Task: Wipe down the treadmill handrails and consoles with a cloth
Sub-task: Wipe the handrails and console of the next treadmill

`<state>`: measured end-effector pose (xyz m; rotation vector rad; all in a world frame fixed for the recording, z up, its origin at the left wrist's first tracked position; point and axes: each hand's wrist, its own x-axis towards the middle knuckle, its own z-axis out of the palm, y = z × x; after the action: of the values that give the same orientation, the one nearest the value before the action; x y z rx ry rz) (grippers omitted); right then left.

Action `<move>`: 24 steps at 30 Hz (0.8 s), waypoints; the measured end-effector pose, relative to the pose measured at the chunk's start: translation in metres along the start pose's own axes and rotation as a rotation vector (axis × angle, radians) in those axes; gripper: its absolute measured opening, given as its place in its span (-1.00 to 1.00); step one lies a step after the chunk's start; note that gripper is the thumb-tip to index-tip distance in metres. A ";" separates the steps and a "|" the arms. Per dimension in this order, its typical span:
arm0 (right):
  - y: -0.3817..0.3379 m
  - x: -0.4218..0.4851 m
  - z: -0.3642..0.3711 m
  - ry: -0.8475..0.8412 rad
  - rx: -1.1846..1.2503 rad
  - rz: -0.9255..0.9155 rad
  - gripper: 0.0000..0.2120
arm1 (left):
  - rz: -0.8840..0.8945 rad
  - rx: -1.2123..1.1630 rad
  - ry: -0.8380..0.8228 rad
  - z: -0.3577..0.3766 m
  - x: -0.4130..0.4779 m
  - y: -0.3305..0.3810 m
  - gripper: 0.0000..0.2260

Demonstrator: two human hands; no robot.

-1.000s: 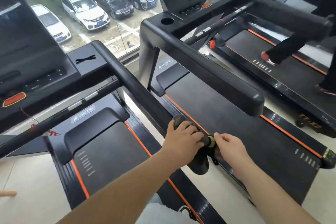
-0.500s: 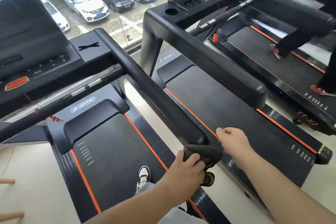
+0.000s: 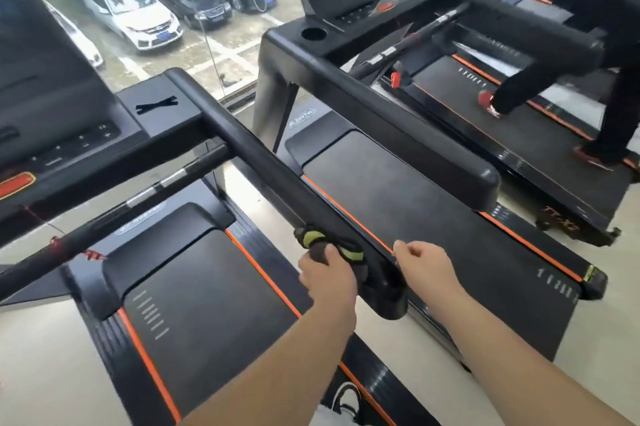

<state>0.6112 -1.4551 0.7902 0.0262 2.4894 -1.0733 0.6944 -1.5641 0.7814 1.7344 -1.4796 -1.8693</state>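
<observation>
Bunching beneath the left hand (image 3: 329,275), cloth (image 3: 313,240) rests on handrail (image 3: 263,162).

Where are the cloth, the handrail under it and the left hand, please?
cloth (image 3: 314,239): head view, on its yellow-green edge.
handrail (image 3: 249,153): head view, on its top face, mid-length.
left hand (image 3: 327,278): head view, on the back of the hand.

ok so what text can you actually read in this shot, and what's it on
"BRTW": motor cover of the middle treadmill
"TT-X", last character unclear: side frame of the far treadmill
Too blurred to read: near treadmill's cover logo, red lettering under its crossbar, white car's plate
</observation>
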 end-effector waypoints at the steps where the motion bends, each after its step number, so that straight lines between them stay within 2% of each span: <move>1: 0.000 -0.002 0.001 0.033 0.017 0.009 -0.57 | -0.004 0.051 -0.059 0.005 -0.012 -0.007 -0.70; 4: -0.003 -0.009 -0.004 0.149 0.055 0.030 -0.55 | 0.008 0.167 -0.307 -0.005 -0.041 -0.023 -0.89; 8: -0.002 -0.023 -0.017 0.139 0.224 0.116 -0.63 | -0.095 0.000 -0.567 -0.027 -0.034 -0.006 -0.86; 12: -0.005 -0.044 -0.035 0.110 0.400 0.179 -0.69 | -0.084 -0.072 -0.640 -0.031 -0.034 0.034 -0.83; 16: -0.004 -0.061 -0.045 0.028 0.485 0.137 -0.62 | -0.033 -0.042 -0.722 -0.016 -0.057 0.042 -0.80; 20: 0.022 -0.068 -0.061 0.094 0.385 0.154 -0.68 | 0.062 0.057 -0.684 0.013 -0.085 0.019 -0.82; 24: 0.051 -0.068 -0.093 0.185 0.198 0.109 -0.69 | -0.128 0.092 -0.722 0.045 -0.102 -0.003 -0.73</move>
<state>0.6471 -1.3443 0.8376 0.3294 2.4970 -1.3189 0.6879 -1.4673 0.8361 1.2515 -1.7148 -2.7160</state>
